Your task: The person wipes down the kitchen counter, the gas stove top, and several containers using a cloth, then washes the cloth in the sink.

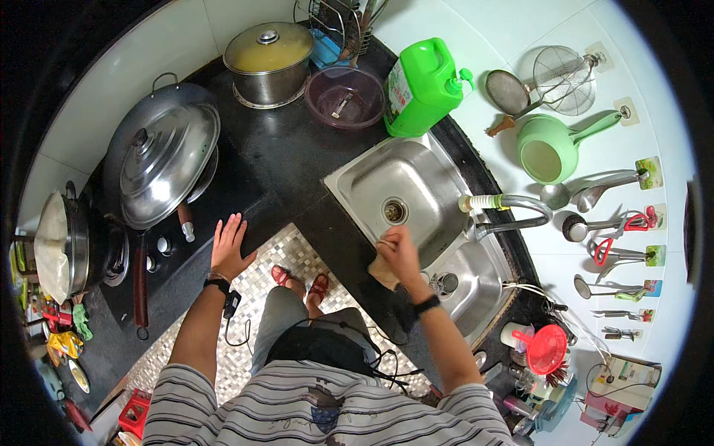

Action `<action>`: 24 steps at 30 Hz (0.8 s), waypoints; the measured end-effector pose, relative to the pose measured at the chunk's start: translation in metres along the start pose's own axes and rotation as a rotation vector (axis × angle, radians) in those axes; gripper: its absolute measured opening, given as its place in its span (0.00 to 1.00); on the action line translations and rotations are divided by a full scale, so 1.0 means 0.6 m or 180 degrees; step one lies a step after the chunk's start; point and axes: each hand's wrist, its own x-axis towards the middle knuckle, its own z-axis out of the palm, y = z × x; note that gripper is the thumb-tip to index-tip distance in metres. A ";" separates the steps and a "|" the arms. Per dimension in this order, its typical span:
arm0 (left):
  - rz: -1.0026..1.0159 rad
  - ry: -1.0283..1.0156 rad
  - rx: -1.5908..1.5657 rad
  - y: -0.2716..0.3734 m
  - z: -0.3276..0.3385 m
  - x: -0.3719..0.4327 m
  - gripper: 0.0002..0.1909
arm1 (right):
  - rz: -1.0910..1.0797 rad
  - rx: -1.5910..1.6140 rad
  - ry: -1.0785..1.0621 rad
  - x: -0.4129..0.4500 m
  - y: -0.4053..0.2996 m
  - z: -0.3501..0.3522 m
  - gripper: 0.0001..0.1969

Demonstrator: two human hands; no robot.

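My right hand [397, 253] is closed on a tan cloth [384, 272] at the near edge of the stainless steel double sink [357, 184], where the cloth lies against the black countertop [334, 240]. My left hand [230, 245] holds nothing; its fingers are spread over the edge of the black counter by the stove. Beyond the larger basin's rim curves the faucet [519, 214] with its white spout end. A green plastic jug [421, 92] with a pump stands at the sink's far corner.
A lidded wok [170, 161] sits on the stove, its long handle pointing towards me. At the back are a lidded steel pot [270, 83] and a purple plastic basin [346, 103]. Ladles, strainers and a green dipper [549, 148] hang on the right wall. A red strainer [546, 349] stands lower right.
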 end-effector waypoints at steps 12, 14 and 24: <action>0.0011 0.0069 -0.0082 -0.007 -0.006 -0.008 0.41 | -0.0705 -0.1473 0.0590 -0.021 0.012 0.056 0.05; -0.0014 0.0029 -0.0097 -0.006 -0.008 -0.006 0.42 | -0.0771 -0.1309 0.0568 0.011 0.017 0.055 0.04; -0.0039 0.0057 -0.0137 -0.012 -0.003 -0.008 0.42 | -0.0724 -0.1663 0.0082 0.047 -0.013 0.057 0.11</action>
